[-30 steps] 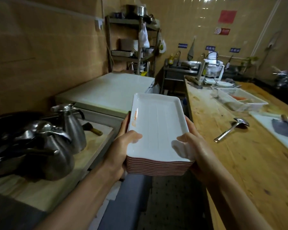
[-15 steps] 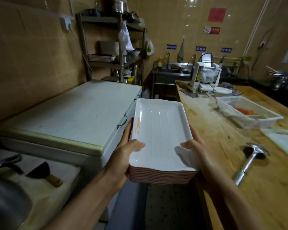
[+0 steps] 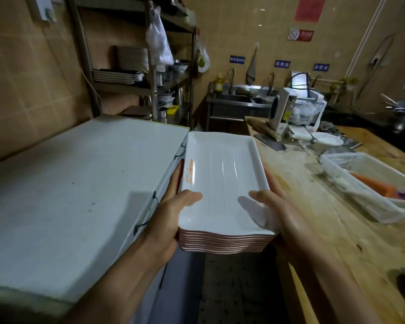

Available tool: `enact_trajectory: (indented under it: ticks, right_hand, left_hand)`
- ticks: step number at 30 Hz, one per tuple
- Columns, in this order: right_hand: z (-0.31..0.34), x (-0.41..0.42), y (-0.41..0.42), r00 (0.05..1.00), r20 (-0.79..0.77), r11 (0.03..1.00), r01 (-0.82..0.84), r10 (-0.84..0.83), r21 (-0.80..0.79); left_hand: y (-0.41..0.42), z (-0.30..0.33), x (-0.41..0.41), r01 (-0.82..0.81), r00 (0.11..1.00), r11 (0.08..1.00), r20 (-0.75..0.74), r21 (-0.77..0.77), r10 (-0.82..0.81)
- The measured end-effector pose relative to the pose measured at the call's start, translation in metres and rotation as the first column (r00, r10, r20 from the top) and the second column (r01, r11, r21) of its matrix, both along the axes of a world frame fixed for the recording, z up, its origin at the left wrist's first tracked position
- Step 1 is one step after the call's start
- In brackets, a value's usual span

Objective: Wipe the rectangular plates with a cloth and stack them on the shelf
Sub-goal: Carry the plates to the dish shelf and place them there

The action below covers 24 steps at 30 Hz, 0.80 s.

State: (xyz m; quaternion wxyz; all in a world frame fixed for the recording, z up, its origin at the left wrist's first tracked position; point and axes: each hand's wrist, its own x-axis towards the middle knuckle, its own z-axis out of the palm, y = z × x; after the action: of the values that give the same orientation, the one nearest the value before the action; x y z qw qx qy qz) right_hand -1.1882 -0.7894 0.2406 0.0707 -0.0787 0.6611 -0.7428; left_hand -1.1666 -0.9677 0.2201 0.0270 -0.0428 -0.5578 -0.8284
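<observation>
- You carry 1 stack of rectangular plates (image 3: 222,183) with 2 hands, in the aisle between the white chest freezer (image 3: 75,188) on your left and the wooden desk (image 3: 337,218) on your right.
- The stack shows about 10 rims at its near edge, reddish-brown outside and white inside; I cannot count them exactly. The top plate bears 1 orange mark near its left rim.
- Your left hand (image 3: 168,218) grips the stack's left side: thumb curled over the top plate's rim, the other fingers under or along the edge.
- Your right hand (image 3: 288,220) grips the right side, its thumb pinching 1 white cloth (image 3: 255,212) against the top plate's near right corner; its other fingers are hidden beneath the stack.
- The shelf (image 3: 150,73), a metal rack, stands ahead on the left beyond the freezer, well apart from the stack. 1 of its tiers already holds a flat pile of plates (image 3: 115,76), with more dishes beside it.
- On the desk lies 1 clear plastic bin (image 3: 369,185) with orange carrot pieces in it, and 1 white machine (image 3: 290,111) stands at the far end.
- 1 steel sink (image 3: 241,99) runs along the back wall, under 3 blue signs.
</observation>
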Motion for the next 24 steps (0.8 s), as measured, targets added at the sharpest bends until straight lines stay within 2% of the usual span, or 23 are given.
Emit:
enact_trajectory:
  ticks: [4,13,20,24]
  right_hand:
    - [0.007,-0.091,-0.020,0.998,0.000,0.998,0.062,-0.062,0.007]
    - [0.016,-0.269,-0.032,0.997,-0.029,0.997,0.075,-0.076,-0.019]
    - [-0.004,-0.431,-0.018,0.998,-0.060,0.999,0.022,-0.025,-0.048]
    - [0.005,-0.535,-0.003,0.997,-0.055,0.997,-0.055,0.052,-0.059]
  left_hand:
    - [-0.022,0.003,-0.098,0.022,1.000,1.000,0.000,-0.018,-0.022]
    - [-0.040,0.018,-0.287,0.079,0.997,0.996,-0.002,-0.041,-0.079]
    - [-0.021,0.005,-0.437,0.020,1.000,1.000,-0.007,0.002,-0.020]
    - [-0.008,0.013,-0.532,-0.017,1.000,1.000,-0.004,0.023,0.017]
